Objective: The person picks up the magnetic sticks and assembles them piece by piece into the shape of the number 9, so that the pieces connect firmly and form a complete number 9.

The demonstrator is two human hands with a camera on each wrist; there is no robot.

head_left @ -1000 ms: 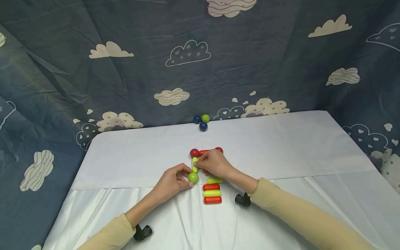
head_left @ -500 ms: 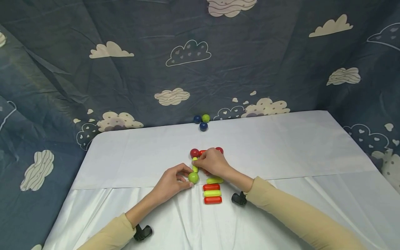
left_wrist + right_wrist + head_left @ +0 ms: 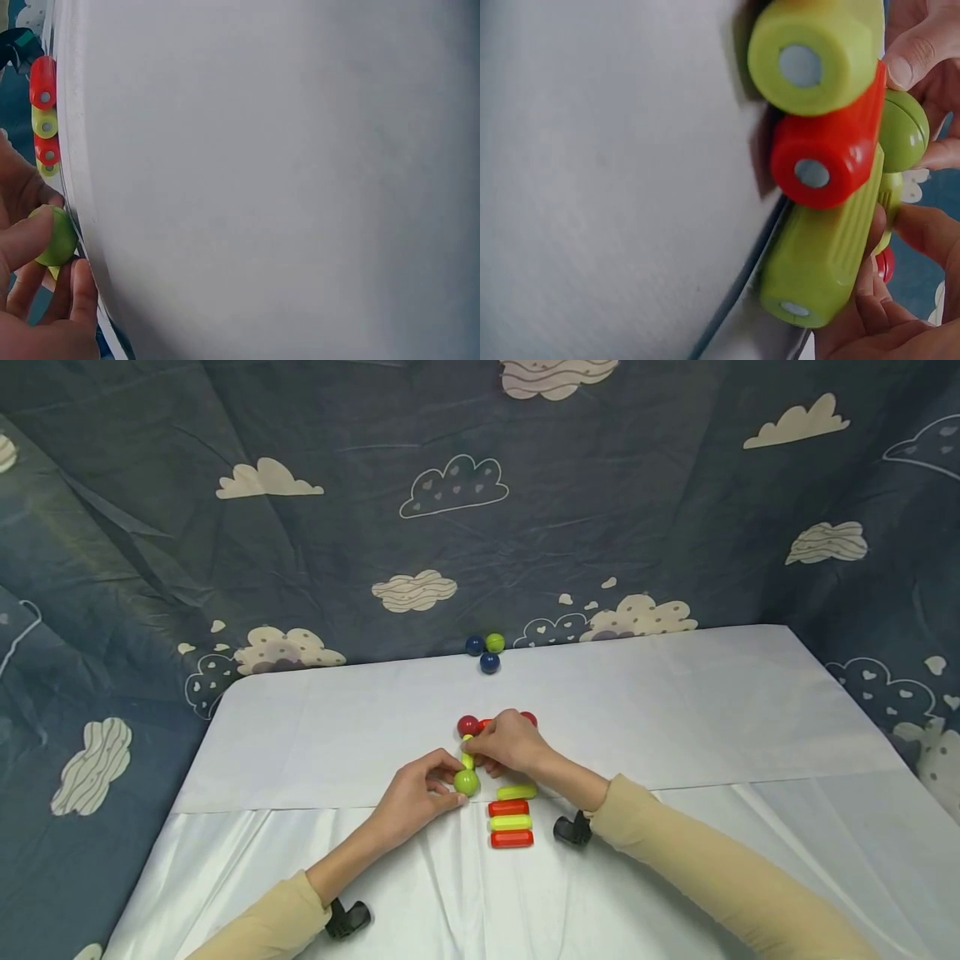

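Observation:
On the white table, my left hand (image 3: 418, 793) holds a green ball (image 3: 466, 783) between thumb and fingers. A yellow-green stick (image 3: 468, 762) runs from that ball up to a red ball (image 3: 468, 726); my right hand (image 3: 517, 747) pinches this stick. From the red ball a red stick (image 3: 484, 724) leads right toward a second red ball (image 3: 529, 719), partly hidden behind the right hand. The left wrist view shows the thumb across the green ball (image 3: 61, 238). In the right wrist view, loose sticks partly cover the green ball (image 3: 905, 131).
Nearer the front lie loose sticks in a column: yellow-green (image 3: 517, 792), red (image 3: 508, 808), yellow (image 3: 511, 822) and red (image 3: 512, 839), with pale discs on their ends. Two blue balls (image 3: 490, 662) and a green ball (image 3: 495, 643) sit by the back edge, before a cloud-patterned cloth (image 3: 337, 543).
My right hand has shifted slightly up and left along the yellow-green stick, its forearm swinging left. The left hand keeps its hold on the green ball, which has edged slightly toward the red ball.

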